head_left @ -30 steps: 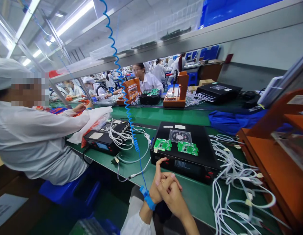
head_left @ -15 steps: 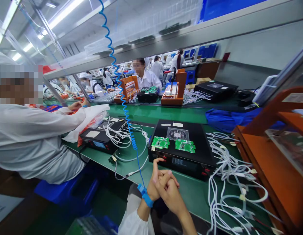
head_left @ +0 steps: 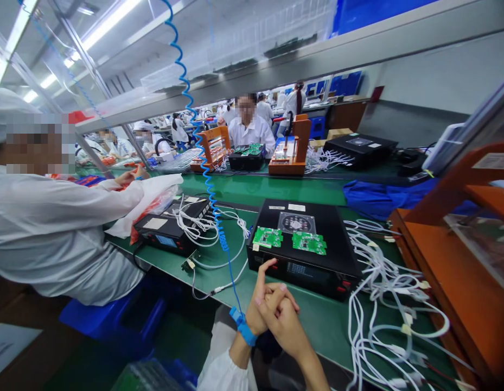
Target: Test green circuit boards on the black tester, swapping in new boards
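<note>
My left hand [head_left: 257, 312] and my right hand [head_left: 285, 321] are clasped together in front of the black box [head_left: 341, 244]. The left index finger stretches out of the clasp, its tip over the upper red button [head_left: 275, 266] at the left of the box's front; I cannot tell whether it touches. My right fingers fold around the left hand, and no object shows between them. Around my left wrist sits a blue wrist strap [head_left: 246, 330] with a coiled cord [head_left: 211, 201]. On top of the box lie a green circuit board [head_left: 268, 237] and a second green circuit board [head_left: 309, 243].
White cables [head_left: 377, 304] spill over the bench on the right, beside an orange fixture [head_left: 439, 271]. A smaller black box [head_left: 166, 239] with cables stands left, near a small board [head_left: 189, 263]. A co-worker [head_left: 64, 217] sits at left; another person [head_left: 249, 127] sits across.
My left index finger has straightened and its tip has risen slightly, while the hands stay clasped. The person across has shifted right, and the left co-worker's head has moved slightly right.
</note>
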The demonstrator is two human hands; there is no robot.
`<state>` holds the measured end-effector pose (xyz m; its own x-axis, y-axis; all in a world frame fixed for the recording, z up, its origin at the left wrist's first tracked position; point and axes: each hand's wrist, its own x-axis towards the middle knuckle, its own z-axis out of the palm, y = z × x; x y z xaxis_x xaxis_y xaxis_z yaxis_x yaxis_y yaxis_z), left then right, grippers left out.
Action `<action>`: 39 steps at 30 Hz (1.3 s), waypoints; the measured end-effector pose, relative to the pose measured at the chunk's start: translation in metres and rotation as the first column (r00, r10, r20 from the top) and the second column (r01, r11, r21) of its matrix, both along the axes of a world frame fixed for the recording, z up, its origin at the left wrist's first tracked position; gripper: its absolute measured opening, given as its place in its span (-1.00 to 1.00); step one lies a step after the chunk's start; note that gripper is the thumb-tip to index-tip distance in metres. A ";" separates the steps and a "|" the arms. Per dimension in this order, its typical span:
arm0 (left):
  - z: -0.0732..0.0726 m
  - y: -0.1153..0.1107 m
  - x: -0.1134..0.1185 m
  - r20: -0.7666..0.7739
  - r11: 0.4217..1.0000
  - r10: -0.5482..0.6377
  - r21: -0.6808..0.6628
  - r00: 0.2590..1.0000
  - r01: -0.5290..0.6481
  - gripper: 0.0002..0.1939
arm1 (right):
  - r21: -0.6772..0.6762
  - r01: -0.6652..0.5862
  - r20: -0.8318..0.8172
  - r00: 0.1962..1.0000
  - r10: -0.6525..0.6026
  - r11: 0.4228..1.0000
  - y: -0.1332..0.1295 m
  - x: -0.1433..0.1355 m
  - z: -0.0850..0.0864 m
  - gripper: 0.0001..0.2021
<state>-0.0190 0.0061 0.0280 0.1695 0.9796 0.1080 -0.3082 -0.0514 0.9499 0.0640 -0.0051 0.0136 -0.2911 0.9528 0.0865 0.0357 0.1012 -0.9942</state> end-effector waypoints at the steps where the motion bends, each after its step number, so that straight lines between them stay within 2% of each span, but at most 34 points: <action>1: 0.000 0.000 0.001 0.007 1.000 0.011 -0.003 1.000 -0.011 -0.27 | -0.006 -0.004 -0.014 1.000 0.004 1.000 0.000 0.000 0.000 -0.65; 5: -0.004 0.001 0.002 0.015 0.999 0.031 -0.026 0.999 -0.031 -0.42 | -0.014 -0.032 -0.031 0.999 0.031 0.999 0.000 -0.001 0.002 -0.65; 8: -0.005 0.002 0.001 -0.009 0.999 -0.002 -0.033 1.000 0.002 -0.50 | -0.015 -0.023 -0.031 0.999 0.022 1.000 0.000 0.000 0.001 -0.65; 15: -0.001 0.001 -0.001 -0.014 1.000 -0.007 0.002 1.000 0.007 -0.37 | -0.023 0.001 0.054 0.999 0.000 1.000 0.000 0.000 -0.003 -0.58; 19: 0.000 -0.001 0.000 -0.004 1.000 0.012 0.012 1.000 -0.012 -0.32 | -0.019 -0.019 0.028 0.999 0.020 1.000 0.000 0.000 -0.001 -0.60; 28: -0.008 0.002 0.002 0.068 1.000 0.011 -0.008 0.998 -0.010 -0.52 | -0.010 -0.010 0.033 0.999 0.011 1.000 0.000 0.000 0.000 -0.61; 32: -0.009 0.002 0.002 0.066 1.000 0.027 -0.017 0.997 -0.026 -0.49 | -0.011 0.000 0.055 0.998 0.000 1.000 0.000 0.000 0.001 -0.57; 39: -0.010 0.003 0.003 0.032 0.998 0.055 -0.040 0.998 -0.053 -0.53 | -0.016 -0.006 -0.011 1.000 0.005 1.000 0.002 0.000 0.004 -0.58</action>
